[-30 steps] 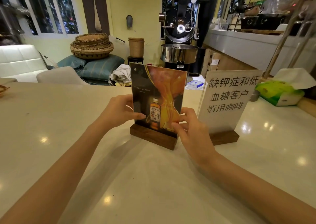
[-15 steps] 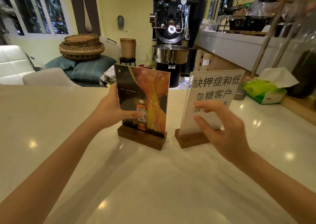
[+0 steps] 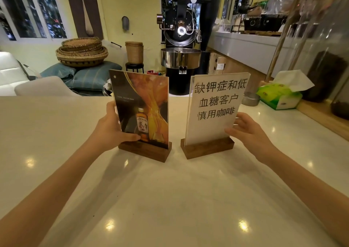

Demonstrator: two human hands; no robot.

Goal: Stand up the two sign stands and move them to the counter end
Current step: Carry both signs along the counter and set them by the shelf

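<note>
Both sign stands are upright on the worktop [image 3: 170, 199] — left hand [image 3: 111, 131] grasping the whisky sign [image 3: 145, 112], right hand [image 3: 249, 131] loosely grasping the text sign [image 3: 215, 110] — so next I'd guess both need sliding to the far end.

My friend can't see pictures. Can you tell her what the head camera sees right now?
Two sign stands stand upright side by side on a pale counter: the left hand grips the bottle poster stand, and the right hand touches the white sign stand with Chinese writing. A green tissue box sits far right, a black roasting machine behind.
</note>
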